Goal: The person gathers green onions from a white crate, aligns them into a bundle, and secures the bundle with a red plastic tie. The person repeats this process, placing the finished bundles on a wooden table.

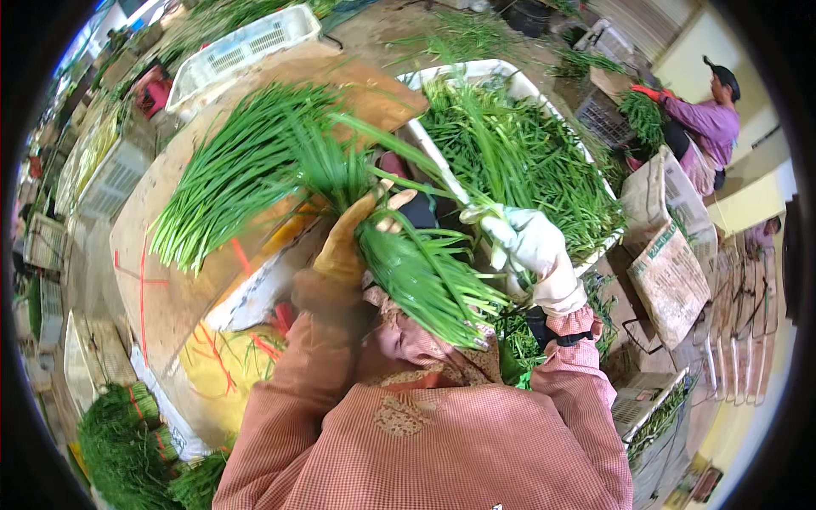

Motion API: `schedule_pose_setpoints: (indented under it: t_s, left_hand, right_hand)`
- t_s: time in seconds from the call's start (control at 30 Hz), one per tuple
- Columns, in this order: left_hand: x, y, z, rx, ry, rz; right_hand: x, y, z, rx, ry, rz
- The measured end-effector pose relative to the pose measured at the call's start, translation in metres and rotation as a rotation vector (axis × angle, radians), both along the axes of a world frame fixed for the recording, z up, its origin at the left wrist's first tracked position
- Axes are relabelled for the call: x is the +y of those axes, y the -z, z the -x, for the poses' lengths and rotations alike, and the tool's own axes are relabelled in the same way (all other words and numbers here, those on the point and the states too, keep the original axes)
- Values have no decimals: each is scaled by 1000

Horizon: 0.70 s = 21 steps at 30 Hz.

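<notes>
My left hand (357, 229), in a yellowish glove with bare fingertips showing, grips a bunch of long green leafy stalks (421, 274), probably Chinese chives; their pale ends point down to the right over my lap. My right hand (526, 239), in a whitish glove, has its fingers closed on a few loose stalks (481, 213) beside a white plastic crate's wall (446, 166). A large pile of the same green stalks (236, 166) lies on the board at the left, its pale ends towards the lower left.
The white crate holds many cut greens (529, 159). Red ties (145, 299) lie on the board (134, 229). Tied green bundles (124, 433) stand at the lower left. Another white crate (242, 54) is beyond the board. A co-worker (707, 127) in red gloves handles greens at the right.
</notes>
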State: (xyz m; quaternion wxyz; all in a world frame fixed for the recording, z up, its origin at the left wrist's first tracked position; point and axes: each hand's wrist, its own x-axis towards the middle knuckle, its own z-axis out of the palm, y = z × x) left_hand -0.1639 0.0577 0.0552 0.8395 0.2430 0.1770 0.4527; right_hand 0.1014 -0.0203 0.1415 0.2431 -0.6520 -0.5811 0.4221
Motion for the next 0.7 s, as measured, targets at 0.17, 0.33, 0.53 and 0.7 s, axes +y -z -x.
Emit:
schedule_pose_setpoints:
  t_s: [0.17,0.33,0.53,0.7]
  left_hand:
    - [24,17,-2,-216,58,87]
    - [26,40,8,-246,30,122]
    - [13,45,11,-137,-140,263]
    - [12,46,9,33,-145,241]
  right_hand:
    - [-13,24,16,204,-58,-484]
    - [-10,40,8,90,61,44]
    - [8,58,11,133,-25,130]
    - [29,71,6,-64,-82,-78]
